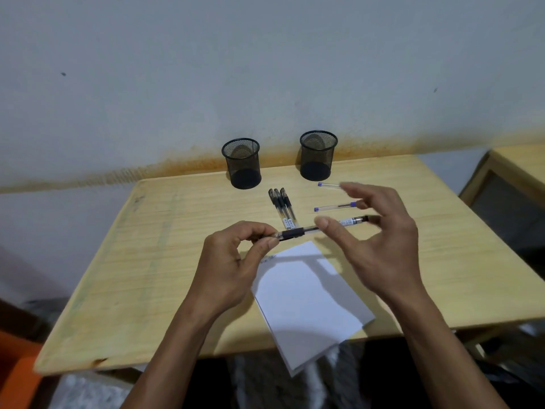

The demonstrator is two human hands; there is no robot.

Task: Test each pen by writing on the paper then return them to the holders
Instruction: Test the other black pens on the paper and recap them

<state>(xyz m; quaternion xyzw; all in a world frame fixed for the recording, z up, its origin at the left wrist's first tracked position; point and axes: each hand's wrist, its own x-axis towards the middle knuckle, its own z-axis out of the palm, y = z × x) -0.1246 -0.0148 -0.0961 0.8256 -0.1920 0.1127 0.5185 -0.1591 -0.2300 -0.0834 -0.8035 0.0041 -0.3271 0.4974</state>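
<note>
Under right hand (380,231), pen (298,231) part-hidden, blurred

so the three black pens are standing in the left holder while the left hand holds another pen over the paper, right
Not quite. The head view shows the three black pens lying on the table in front of the left holder, which looks empty. The left hand does hold another pen over the paper.
</note>
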